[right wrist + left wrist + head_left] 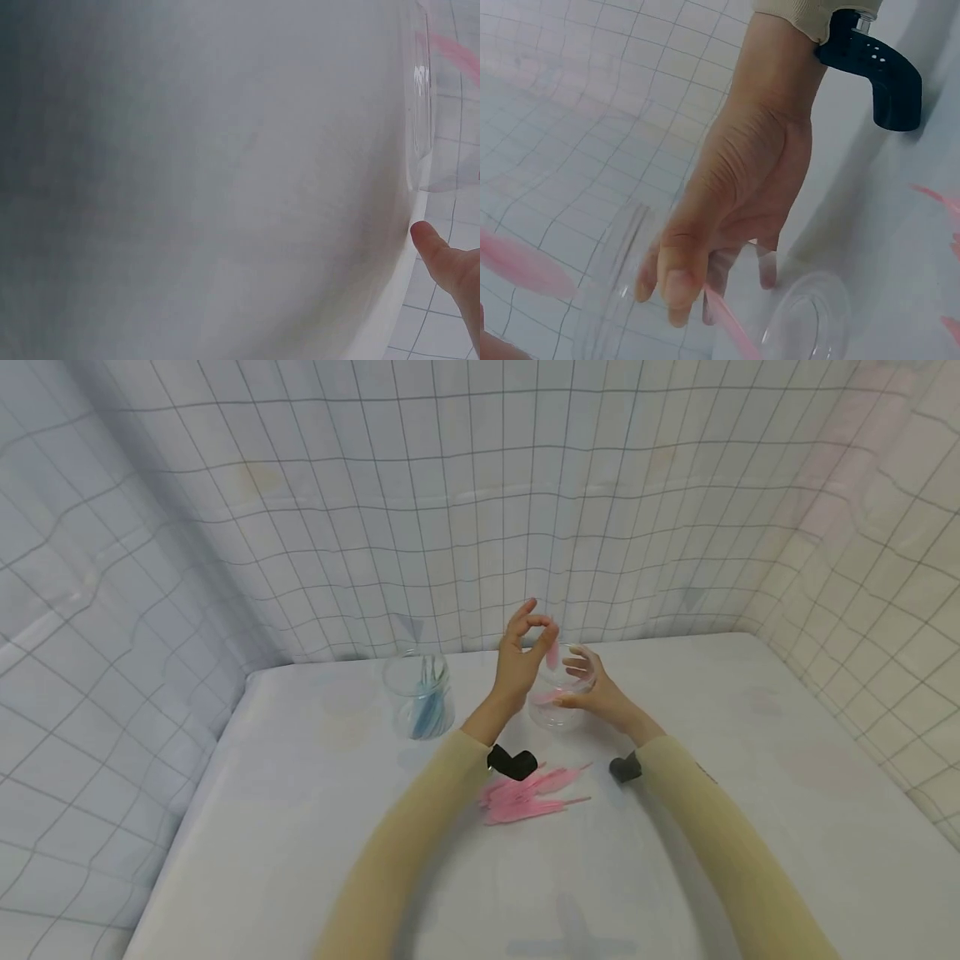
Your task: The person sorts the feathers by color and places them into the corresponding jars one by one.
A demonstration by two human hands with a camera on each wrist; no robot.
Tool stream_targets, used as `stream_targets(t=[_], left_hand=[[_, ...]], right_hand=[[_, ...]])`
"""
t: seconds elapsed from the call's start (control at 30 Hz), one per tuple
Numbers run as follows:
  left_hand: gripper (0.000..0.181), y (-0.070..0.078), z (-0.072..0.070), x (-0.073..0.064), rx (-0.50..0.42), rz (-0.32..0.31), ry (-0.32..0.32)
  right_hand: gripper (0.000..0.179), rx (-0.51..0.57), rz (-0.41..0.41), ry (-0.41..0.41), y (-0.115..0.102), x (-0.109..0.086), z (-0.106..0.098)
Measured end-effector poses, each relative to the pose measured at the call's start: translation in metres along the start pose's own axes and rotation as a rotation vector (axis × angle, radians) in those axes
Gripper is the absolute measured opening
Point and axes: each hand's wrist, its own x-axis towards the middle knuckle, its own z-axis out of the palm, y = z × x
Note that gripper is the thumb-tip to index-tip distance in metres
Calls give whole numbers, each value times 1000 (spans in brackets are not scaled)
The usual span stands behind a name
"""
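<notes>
My left hand point(516, 667) pinches a slim pink piece point(552, 657) between thumb and forefinger, the other fingers raised. That piece hangs upright over the mouth of a clear jar point(553, 720). Thumb and fingers of my right hand point(602, 696) curve round the jar's right side, as the left wrist view also shows. Inside the jar lies another pink piece point(733, 324). Nearer me on the table is a small pile of pink pieces with thin stems point(528, 795), partly behind my left wrist. In the right wrist view only the thumb point(442, 256) and the jar's edge point(421, 112) show.
Left of my hands stands a second clear jar point(405, 714) with several slim blue pieces point(429, 710) in it. Checked cloth walls point(360, 527) enclose the white table point(300, 843) at the back and sides. Black camera mounts point(513, 763) sit on both wrists.
</notes>
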Motion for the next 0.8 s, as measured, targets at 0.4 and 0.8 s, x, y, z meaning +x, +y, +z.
stream_targets(t=[0.4, 0.8], left_hand=[[46, -40, -9, -13, 145, -32, -114], [42, -64, -29, -45, 461, 6, -77]], right_hand=[[97, -55, 1, -7, 4, 3, -1], [94, -54, -22, -13, -20, -7, 2]])
